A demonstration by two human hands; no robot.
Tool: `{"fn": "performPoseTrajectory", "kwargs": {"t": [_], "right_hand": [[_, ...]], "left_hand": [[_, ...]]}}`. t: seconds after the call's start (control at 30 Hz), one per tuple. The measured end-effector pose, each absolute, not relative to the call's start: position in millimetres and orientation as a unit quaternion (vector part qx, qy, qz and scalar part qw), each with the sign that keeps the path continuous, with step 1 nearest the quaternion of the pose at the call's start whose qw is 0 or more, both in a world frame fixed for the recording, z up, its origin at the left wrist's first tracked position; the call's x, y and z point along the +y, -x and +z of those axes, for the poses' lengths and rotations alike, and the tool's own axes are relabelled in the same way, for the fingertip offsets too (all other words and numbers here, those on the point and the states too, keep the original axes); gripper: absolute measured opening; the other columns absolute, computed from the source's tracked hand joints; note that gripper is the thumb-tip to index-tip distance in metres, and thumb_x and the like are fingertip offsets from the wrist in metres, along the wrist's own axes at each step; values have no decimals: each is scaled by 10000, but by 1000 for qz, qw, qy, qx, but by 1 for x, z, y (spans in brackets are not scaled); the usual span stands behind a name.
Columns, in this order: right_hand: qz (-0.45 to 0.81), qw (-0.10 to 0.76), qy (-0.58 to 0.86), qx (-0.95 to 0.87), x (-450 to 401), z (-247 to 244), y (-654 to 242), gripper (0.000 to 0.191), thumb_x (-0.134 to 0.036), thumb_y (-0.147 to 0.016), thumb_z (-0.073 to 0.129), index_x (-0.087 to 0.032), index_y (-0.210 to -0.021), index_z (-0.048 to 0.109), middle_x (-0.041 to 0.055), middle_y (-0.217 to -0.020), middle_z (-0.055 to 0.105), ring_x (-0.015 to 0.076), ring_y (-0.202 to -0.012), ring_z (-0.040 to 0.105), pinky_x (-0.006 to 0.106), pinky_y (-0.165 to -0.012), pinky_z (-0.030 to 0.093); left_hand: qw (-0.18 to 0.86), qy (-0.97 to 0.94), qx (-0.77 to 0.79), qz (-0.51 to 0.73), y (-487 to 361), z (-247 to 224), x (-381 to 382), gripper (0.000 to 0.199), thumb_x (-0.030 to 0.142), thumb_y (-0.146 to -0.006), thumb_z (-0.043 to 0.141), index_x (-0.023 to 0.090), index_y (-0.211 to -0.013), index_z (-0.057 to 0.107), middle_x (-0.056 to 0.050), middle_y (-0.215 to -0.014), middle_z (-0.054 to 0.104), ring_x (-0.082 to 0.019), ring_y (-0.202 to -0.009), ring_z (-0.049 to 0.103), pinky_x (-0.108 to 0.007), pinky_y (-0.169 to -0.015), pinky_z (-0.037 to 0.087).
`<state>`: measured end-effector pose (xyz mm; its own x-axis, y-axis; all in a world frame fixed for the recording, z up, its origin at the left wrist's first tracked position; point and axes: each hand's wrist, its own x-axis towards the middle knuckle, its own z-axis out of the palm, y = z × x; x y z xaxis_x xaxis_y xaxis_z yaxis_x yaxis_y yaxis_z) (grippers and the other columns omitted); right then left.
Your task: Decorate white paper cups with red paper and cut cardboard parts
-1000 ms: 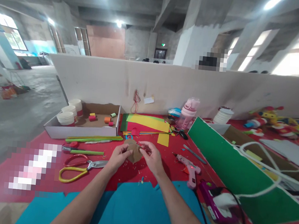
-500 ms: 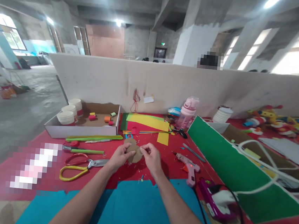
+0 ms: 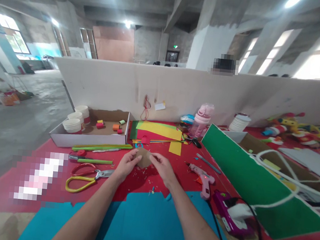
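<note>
A small brown cardboard cutout [image 3: 144, 159] is held over the red table, between my two hands. My left hand [image 3: 127, 165] pinches its left edge, and my right hand [image 3: 162, 168] grips the right edge with thumb and fingers. Small pale scraps [image 3: 151, 182] lie on the red cover just below. Left of my left hand rest large scissors [image 3: 86, 178] with red and yellow handles. To the right of my right hand lies a pink glue gun [image 3: 203, 178], its small light glowing red.
Blue sheets [image 3: 150, 221] cover the near edge. A shallow box [image 3: 87, 141] with paper cups stands back left, a green-sided box [image 3: 244, 188] at right. A purple power strip [image 3: 231, 217], a pink bottle [image 3: 202, 120] and coloured paper [image 3: 159, 130] surround the work area.
The cardboard cutout has turned in my hands and shows a different outline. My right hand has shifted its grip along the edge, its fingers now more stretched out.
</note>
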<state>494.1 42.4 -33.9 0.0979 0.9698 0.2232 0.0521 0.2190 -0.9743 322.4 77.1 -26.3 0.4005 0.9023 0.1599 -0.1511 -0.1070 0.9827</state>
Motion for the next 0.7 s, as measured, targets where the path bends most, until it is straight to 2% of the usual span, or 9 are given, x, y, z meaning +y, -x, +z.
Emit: {"fn": "performPoseTrajectory", "kwargs": {"t": [0.07,0.13,0.23,0.3,0.4,0.47,0.53,0.6,0.7], "right_hand": [[431,562,457,-538,40,-33,-489,268,-385,-741,643,-216,-944,689,37,-891,696,180,-736,616,290,-653,496],[469,593,434,-490,39,-32,-488,303,-395,-760,618,-239,-1015,665,36,-969,688,168,-723,617,277,-606,500],[576,595,391,-402,37,-31,-489,340,-469,-810,548,-233,-1033,649,46,-957,687,167,-721,629,279,-573,515],[615,560,386,-399,37,-31,-490,345,-472,-783,600,-200,-984,666,50,-876,696,167,-703,632,266,-553,513],[568,559,413,-441,36,-32,-490,356,-423,-720,698,-170,-970,681,42,-804,699,162,-678,626,240,-538,497],[517,575,432,-465,37,-33,-490,369,-433,-718,700,-159,-965,688,36,-770,696,163,-653,617,243,-531,487],[489,581,437,-482,38,-34,-490,374,-442,-723,694,-151,-958,693,33,-759,697,169,-650,616,252,-544,482],[481,582,433,-492,39,-34,-490,379,-443,-719,699,-148,-956,693,32,-769,699,177,-673,622,261,-580,483],[484,579,426,-499,38,-33,-490,377,-451,-717,701,-147,-940,693,26,-772,698,178,-695,624,267,-629,481]], "left_hand": [[519,-651,300,465,-322,-27,79,210,309,-729,684,172,-888,703,-59,-894,695,-176,-825,635,-295,-762,511],[441,-697,286,488,-321,-28,81,128,219,-732,664,196,-835,736,-78,-1031,683,-204,-995,616,-345,-907,470],[363,-728,274,512,-319,-29,83,174,161,-759,612,232,-837,751,-84,-1205,613,-210,-1101,576,-384,-969,444],[346,-740,265,512,-319,-31,84,181,157,-772,593,234,-816,751,-86,-1225,599,-212,-1097,578,-394,-960,454],[370,-729,263,512,-321,-30,82,187,199,-805,568,216,-886,737,-98,-1232,591,-212,-1084,577,-387,-934,466],[428,-677,286,526,-322,-27,79,250,267,-847,536,207,-1045,676,-101,-1164,616,-186,-965,609,-339,-831,503],[504,-611,308,528,-323,-25,76,298,352,-873,511,203,-1113,605,-66,-982,650,-140,-768,607,-264,-673,502],[564,-577,311,502,-324,-23,74,299,421,-855,538,187,-1031,597,-11,-789,619,-102,-615,548,-211,-568,449],[601,-584,303,453,-325,-25,73,303,438,-780,642,145,-850,601,14,-678,572,-80,-569,499,-188,-555,407]]}}
